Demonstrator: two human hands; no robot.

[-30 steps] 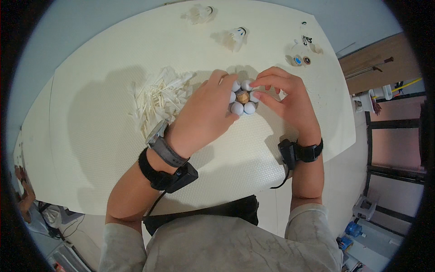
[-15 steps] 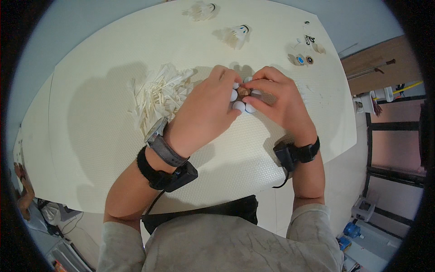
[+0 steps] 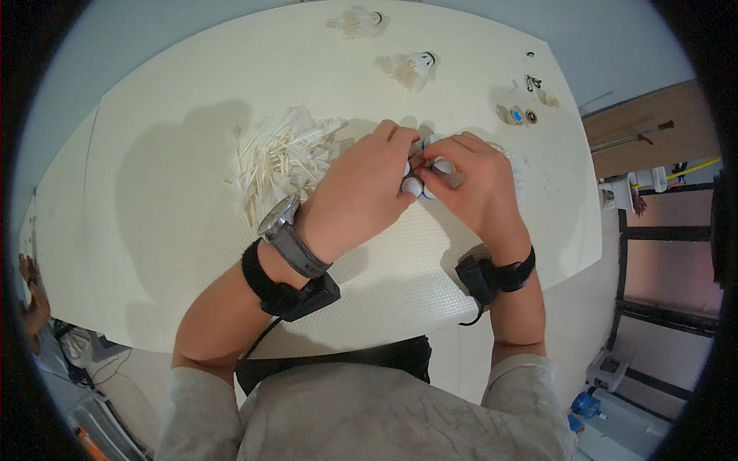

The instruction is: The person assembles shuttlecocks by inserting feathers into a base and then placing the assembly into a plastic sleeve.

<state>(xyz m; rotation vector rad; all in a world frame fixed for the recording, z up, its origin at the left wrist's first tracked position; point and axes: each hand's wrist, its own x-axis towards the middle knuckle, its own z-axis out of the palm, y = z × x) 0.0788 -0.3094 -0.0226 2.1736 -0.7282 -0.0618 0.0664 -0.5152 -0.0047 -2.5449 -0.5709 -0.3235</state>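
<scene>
A ring of white, dome-shaped shuttlecock heads point(image 3: 413, 187), some with blue edges, sits on the table between my hands. At its centre is a small brown piece point(image 3: 417, 162), mostly covered by fingers. My left hand point(image 3: 361, 192) curls around the ring's left side, thumb on the near dome and fingers at the far side. From the right, my right hand point(image 3: 480, 180) pinches thumb and forefinger together at the brown piece; what lies between the tips is hidden. A heap of loose white feathers point(image 3: 280, 161) lies just left of my left hand.
Two feathered shuttlecocks, one nearer point(image 3: 413, 71) and one farther point(image 3: 357, 23), lie at the back. Small round discs point(image 3: 516, 116) and black rings point(image 3: 533, 82) sit at the far right. Black straps with boxes and cables circle both wrists. Another person's arm point(image 3: 32, 300) shows at far left.
My right thumb and forefinger have drawn closer together over the ring's centre. My left hand keeps its hold. The whole view has shifted slightly.
</scene>
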